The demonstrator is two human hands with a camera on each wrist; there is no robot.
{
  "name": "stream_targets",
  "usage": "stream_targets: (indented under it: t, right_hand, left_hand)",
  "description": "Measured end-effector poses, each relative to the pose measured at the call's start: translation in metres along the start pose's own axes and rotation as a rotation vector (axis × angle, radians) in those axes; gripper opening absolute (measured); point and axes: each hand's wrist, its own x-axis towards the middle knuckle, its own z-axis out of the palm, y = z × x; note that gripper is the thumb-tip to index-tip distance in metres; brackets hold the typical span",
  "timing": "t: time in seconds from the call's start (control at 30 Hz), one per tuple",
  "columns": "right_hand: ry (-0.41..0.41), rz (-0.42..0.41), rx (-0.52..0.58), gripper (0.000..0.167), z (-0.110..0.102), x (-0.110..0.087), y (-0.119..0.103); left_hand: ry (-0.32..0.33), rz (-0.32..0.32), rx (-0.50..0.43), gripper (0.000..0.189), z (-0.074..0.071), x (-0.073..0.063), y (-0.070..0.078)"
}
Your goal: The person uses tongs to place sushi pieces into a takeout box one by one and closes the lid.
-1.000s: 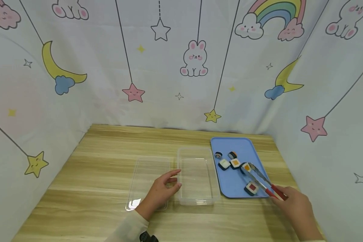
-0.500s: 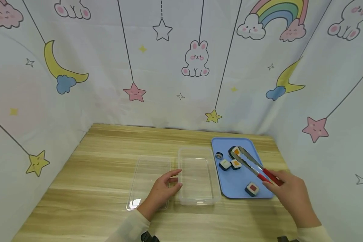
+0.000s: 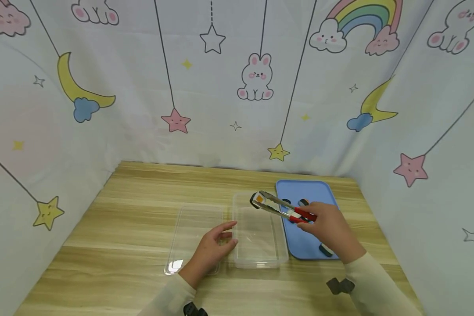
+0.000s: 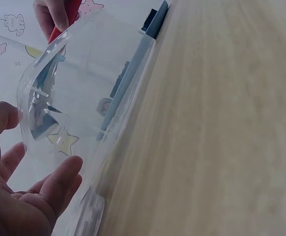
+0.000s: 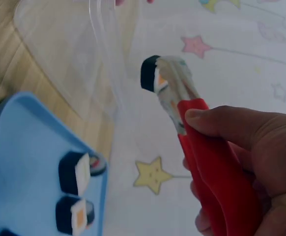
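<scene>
My right hand (image 3: 329, 226) grips red-handled metal tongs (image 5: 207, 157) by the handles. Between the tong tips is a square sushi roll (image 3: 259, 199), black outside and white with an orange centre, raised over the far part of a clear plastic container (image 3: 281, 237). At that container's left side, my left hand (image 3: 213, 245) has its fingers spread and relaxed, the fingertips right at the rim. In the right wrist view, more sushi rolls (image 5: 74, 172) lie on a blue tray (image 5: 15, 147); the right hand and tongs partly hide them in the head view.
A clear flat lid (image 3: 189, 224) lies on the wooden table (image 3: 134, 245) left of the container, partly under my left forearm. The blue tray stands close along the container's right side. A white printed curtain (image 3: 221, 145) encloses the table at the back and sides.
The tongs moved a gripped orange-centred sushi roll first to the tray's far part, then left off the tray to above the container. My left hand has stayed at the container's rim.
</scene>
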Motion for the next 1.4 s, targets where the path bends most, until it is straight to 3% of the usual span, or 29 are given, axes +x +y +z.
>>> stream_targets:
  t: [0.33,0.53,0.87,1.17,1.4]
  right_hand:
    - [-0.06,-0.026,-0.042,0.036,0.031,0.027,-0.017]
    - [-0.081,-0.057,-0.134,0.033,0.038,0.036,-0.027]
    - [-0.126,-0.02,-0.13,0.04,0.044,0.042,-0.033]
    - [-0.082,-0.032,-0.055,0.037,0.036,0.033,-0.024]
    - [0.034,-0.02,0.037,0.054,0.015,0.006,0.01]
  left_hand:
    - [-0.019,0.014,0.012,0.051,-0.002,0.001,-0.001]
    - [-0.024,0.012,0.008,0.051,-0.002,0.0,0.001]
    - [-0.039,0.007,0.011,0.052,-0.003,-0.001,0.002]
    - [-0.041,0.001,0.013,0.052,-0.004,-0.001,0.001]
    - [-0.044,0.004,0.026,0.052,-0.004,-0.001,0.0]
